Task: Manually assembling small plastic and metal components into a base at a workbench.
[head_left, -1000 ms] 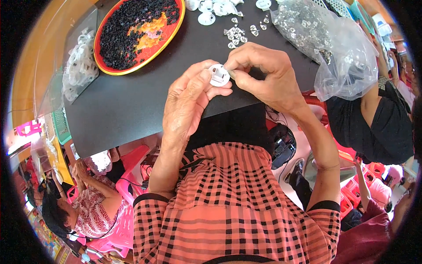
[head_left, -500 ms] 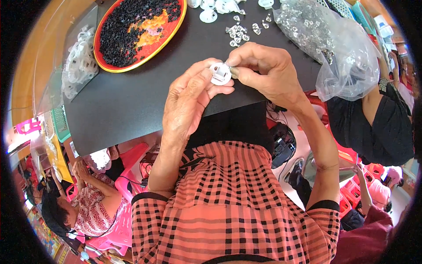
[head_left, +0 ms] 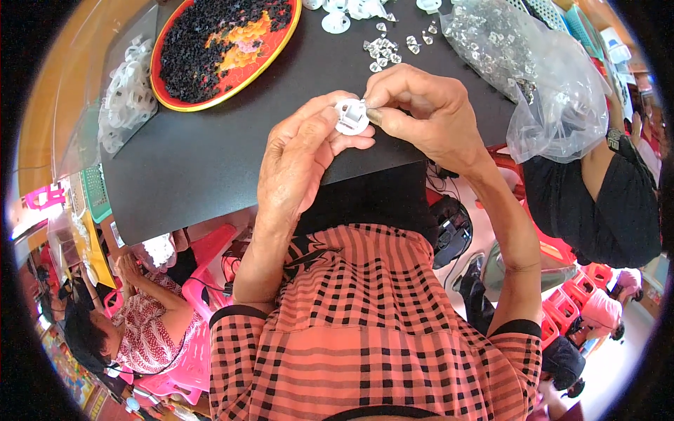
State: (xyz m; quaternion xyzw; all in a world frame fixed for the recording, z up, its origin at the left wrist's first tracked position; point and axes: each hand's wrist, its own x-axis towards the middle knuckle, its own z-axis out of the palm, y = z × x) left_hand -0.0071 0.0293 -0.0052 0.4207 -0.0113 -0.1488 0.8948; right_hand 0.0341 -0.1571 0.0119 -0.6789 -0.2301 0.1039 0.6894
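Observation:
My left hand (head_left: 298,144) is closed on a round white plastic part (head_left: 353,118) with a raised rectangular frame in its middle, held by the edge between thumb and fingers. From the other side my right hand (head_left: 432,116) comes in with thumb and forefinger pinched at the part's upper right edge. Whatever lies between those fingertips is mostly hidden and too small to name. Beyond my hands, small clear faceted plastic pieces (head_left: 382,49) lie loose on the dark table (head_left: 210,172). More round white parts (head_left: 335,22) are at the far edge.
A red tray with a yellow rim (head_left: 184,107) holds many small black pieces (head_left: 186,59) at the far left. Beside it lies a clear bag of white parts (head_left: 128,98). To the right is a plastic bag (head_left: 554,116) of clear pieces. Other people sit nearby on both sides.
The white part has tilted slightly in my left hand, and my right fingertips have shifted a little at its edge. Both hands keep nearly the same place.

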